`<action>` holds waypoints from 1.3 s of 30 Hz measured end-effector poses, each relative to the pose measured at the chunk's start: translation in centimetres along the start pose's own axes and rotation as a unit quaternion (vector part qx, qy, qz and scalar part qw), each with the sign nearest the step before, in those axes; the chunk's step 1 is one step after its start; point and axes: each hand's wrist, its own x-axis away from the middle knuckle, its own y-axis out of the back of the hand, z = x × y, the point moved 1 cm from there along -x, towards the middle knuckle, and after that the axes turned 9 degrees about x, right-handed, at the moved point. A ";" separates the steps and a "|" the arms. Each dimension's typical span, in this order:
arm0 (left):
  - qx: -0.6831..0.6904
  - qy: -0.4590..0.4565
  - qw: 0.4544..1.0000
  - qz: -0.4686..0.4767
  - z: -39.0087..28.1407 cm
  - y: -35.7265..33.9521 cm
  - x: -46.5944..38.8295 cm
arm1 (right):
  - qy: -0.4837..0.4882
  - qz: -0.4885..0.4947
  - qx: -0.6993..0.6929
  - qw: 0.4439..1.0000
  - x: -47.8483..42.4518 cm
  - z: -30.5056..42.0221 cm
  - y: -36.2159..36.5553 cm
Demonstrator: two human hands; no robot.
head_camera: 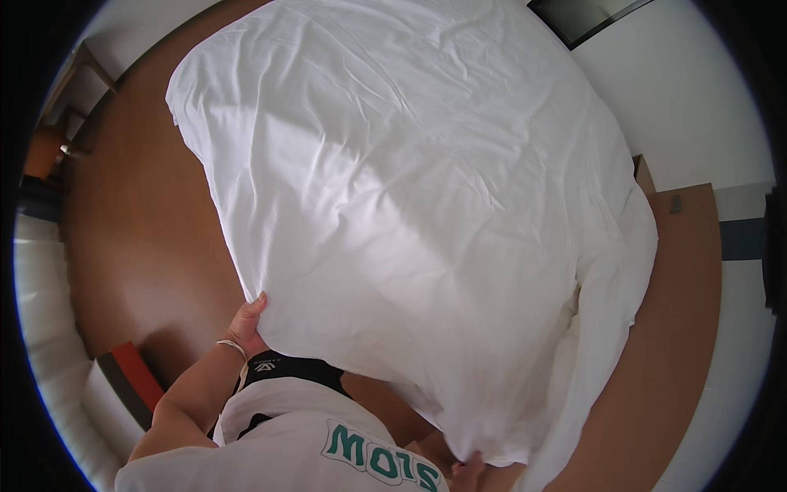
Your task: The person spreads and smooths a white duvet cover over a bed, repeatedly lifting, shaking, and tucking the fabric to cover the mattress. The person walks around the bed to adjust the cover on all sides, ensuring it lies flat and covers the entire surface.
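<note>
A large white bed cover [393, 240], wrinkled all over, spreads across the view and hides what lies under it. My left hand [247, 323], with a bracelet at the wrist, grips its near left corner, the thumb on top. At the bottom of the view, my right hand [468, 473] holds the near edge of the same cover and is partly hidden. Between my hands the edge hangs in front of my body, and on the right the cloth falls in a long loose fold.
Brown floor [141, 234] lies left. A padded block with red and grey stripes [132, 381] stands lower left beside a pale curtain [49, 320]. A brown panel [676, 295] runs along the right. Wooden furniture [80, 67] and a dark-framed screen [578, 18] are farther off.
</note>
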 end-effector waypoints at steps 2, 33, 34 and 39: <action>0.004 0.009 0.999 0.035 0.3 -0.9 -0.2 | -0.020 0.133 0.243 0.961 0.6 -1.5 -5.1; -0.254 0.046 0.964 0.067 -2.5 -9.7 -10.6 | 0.461 0.372 0.295 0.749 11.5 41.1 -41.6; -0.282 0.037 0.957 0.059 -2.1 -10.4 -11.9 | 0.478 0.392 0.218 0.755 12.1 42.4 -41.0; -0.332 0.041 0.942 -0.009 0.3 -13.1 -22.3 | 0.485 0.393 0.148 0.767 14.4 44.3 -39.8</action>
